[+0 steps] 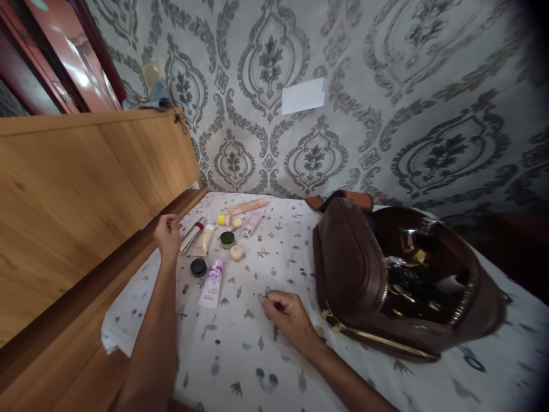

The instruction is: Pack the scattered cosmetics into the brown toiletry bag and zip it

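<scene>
My left hand (168, 233) is at the left edge of the printed sheet, fingers curled together; whatever it may hold is hidden. Right beside it lie a silver and red tube (193, 236) and a cream-coloured tube (204, 240). My right hand (288, 313) is closed low over the sheet, left of the brown bag; a small dark spot shows between its fingers, too unclear to name. Between the hands are a pink and white tube (211, 285), a black round lid (198, 267), a dark green jar (227, 240) and a small cream round pot (237, 252).
The open brown leather bag (349, 257) stands at right, small things inside. Farther back lie a peach-coloured long box (247, 206), a pink tube (253, 224) and a yellow-capped pot (223, 219). A wooden board (98, 166) borders the left; a patterned wall (270, 143) rises behind.
</scene>
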Demonstrator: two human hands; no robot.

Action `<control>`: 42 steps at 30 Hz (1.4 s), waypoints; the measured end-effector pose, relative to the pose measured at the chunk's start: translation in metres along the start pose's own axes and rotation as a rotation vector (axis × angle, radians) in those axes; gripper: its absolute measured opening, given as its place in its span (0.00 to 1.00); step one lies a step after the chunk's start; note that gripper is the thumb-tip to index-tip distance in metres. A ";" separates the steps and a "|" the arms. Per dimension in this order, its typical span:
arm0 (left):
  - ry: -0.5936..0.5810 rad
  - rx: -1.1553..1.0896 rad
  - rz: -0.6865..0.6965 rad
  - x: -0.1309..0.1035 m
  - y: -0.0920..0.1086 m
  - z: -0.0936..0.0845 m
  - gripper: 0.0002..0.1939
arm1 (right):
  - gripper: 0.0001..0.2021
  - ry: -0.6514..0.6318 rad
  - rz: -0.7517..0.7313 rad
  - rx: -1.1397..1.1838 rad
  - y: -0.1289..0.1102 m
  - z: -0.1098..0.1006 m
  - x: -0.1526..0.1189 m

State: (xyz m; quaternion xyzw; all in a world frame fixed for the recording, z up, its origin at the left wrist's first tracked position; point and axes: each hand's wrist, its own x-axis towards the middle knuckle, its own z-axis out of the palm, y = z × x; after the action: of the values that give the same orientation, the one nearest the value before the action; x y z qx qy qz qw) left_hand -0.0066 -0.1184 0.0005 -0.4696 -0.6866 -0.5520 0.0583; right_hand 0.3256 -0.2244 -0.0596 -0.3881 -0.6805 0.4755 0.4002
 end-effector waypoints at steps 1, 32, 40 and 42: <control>0.025 -0.001 -0.004 0.002 -0.002 -0.002 0.13 | 0.24 0.002 -0.001 -0.002 0.000 0.000 0.000; -0.625 0.298 0.681 -0.085 0.076 0.048 0.12 | 0.25 0.013 -0.058 0.006 0.002 0.001 0.000; -0.848 0.385 0.786 -0.101 0.084 0.052 0.12 | 0.23 0.003 -0.051 -0.017 0.004 0.002 0.000; -0.858 0.397 0.787 -0.103 0.086 0.052 0.13 | 0.22 0.005 -0.052 -0.021 0.004 0.002 0.000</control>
State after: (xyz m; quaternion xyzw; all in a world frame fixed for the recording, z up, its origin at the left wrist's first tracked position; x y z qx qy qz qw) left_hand 0.1338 -0.1408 -0.0209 -0.8482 -0.5137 -0.1127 0.0624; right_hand 0.3243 -0.2239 -0.0642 -0.3757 -0.6943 0.4566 0.4102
